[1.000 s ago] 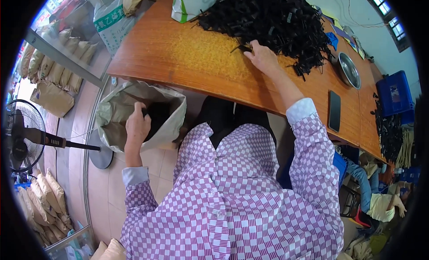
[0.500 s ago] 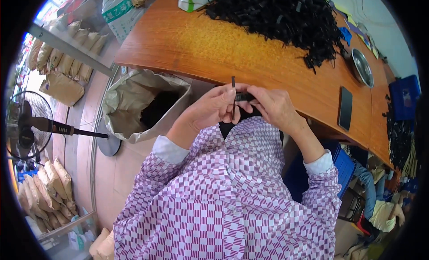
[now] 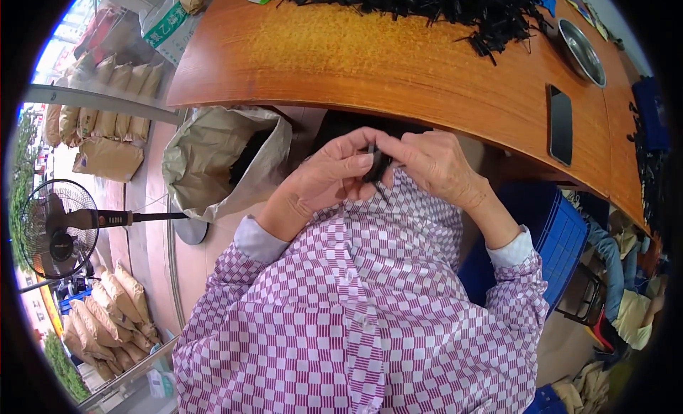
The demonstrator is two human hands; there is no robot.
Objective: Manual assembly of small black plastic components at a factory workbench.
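Note:
Close to my body, just below the table's front edge, both hands meet around a small black plastic piece [image 3: 376, 166]. My left hand [image 3: 329, 169] pinches it between thumb and curled fingers. From the other side my right hand [image 3: 442, 166] presses in, its index finger reaching over to the left fingertips. The piece is partly covered by fingers, so its full shape and whether it is one part or two cannot be made out. A heap of similar black strips [image 3: 455, 7] lies at the back of the wooden table [image 3: 320, 66].
An open pale sack [image 3: 196, 161] with black contents stands left below the table. On the tabletop lie a phone [image 3: 560, 126] and a metal bowl [image 3: 582, 52]. A blue crate [image 3: 562, 236] is at right; a fan [image 3: 60, 229] and brown paper sacks [image 3: 107, 325] are at left.
The whole view has shifted, so the table sits higher. The thin strip that stood upright above my left thumb no longer sticks up. My right index finger now reaches further across the left fingers.

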